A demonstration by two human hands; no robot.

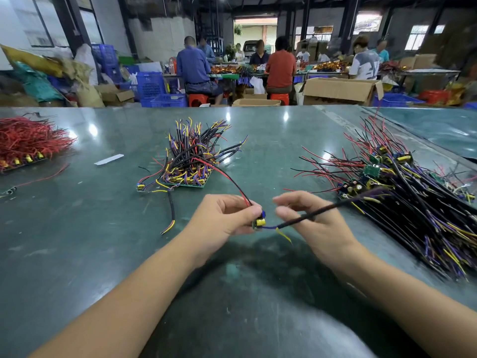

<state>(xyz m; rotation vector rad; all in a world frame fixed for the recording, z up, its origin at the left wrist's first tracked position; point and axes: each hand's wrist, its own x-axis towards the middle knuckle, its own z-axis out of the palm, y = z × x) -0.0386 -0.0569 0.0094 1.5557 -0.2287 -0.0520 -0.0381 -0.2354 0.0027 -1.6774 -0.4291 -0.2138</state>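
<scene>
The left hand (222, 218) is pinching a small circuit board (259, 223) between thumb and curled fingertips, just above the green table (103, 228) and close in front of the person. The right hand (317, 226) is gripping the black cable (322, 210) that is running out of the board, with its fingers bent round the cable near the board end and the forefinger lying looser above.

The likeliest trouble seems to be strain on the solder joints. If the right hand is pulling or bending the cable sharply so near the board, the thin purple lead could be tearing loose. The bare yellow wire (284, 235) is hanging free below the cable and could be snagging or getting bent out of place. The red and black wires (232, 182) are arching up from the board towards the panel of boards (191, 180), so a quick tug could be dragging them through that tangle. The far end of the cable is lying near the big pile of wired boards (413, 202) and may be catching there.

The left fingertips are covering most of the board, so its joints and underside are not showing. The cable is blurring towards its far end, and where it is stopping is hard to tell. Whether the yellow wire is joined to the board cannot be made out
</scene>
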